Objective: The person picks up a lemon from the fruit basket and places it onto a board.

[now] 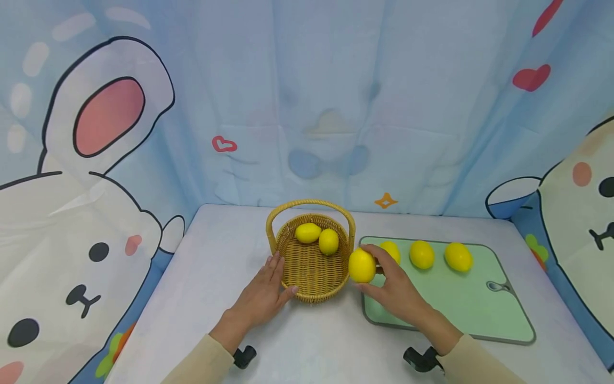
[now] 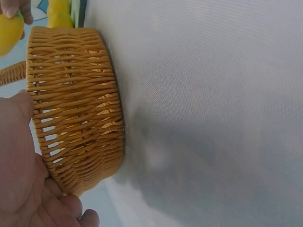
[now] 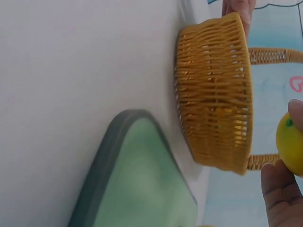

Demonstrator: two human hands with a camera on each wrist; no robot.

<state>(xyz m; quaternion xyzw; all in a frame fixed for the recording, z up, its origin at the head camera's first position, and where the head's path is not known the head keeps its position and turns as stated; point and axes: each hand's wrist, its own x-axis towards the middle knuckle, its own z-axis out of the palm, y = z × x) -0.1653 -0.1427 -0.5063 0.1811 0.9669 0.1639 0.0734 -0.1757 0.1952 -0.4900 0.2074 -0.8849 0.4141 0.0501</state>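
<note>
A yellow lemon point(image 1: 362, 265) is pinched between the thumb and fingers of my right hand point(image 1: 395, 290), just off the right side of a wicker basket point(image 1: 314, 274). In the right wrist view the held lemon point(image 3: 289, 144) shows a green stem spot and is higher than the basket's rim. Two lemons point(image 1: 308, 233) lie inside the basket toward its far side. My left hand point(image 1: 259, 293) rests against the basket's near left edge, fingers extended along the side and thumb at the front rim. In the left wrist view the fingertips point(image 2: 71, 204) touch the woven wall.
A pale green cutting board point(image 1: 460, 309) with a grey edge lies right of the basket. Along its far side sit a lemon point(image 1: 422, 254), another lemon point(image 1: 458, 257) and one partly hidden lemon point(image 1: 390, 250). The basket's arched handle point(image 1: 309, 202) stands upright. A printed curtain point(image 1: 326, 106) hangs behind the white table.
</note>
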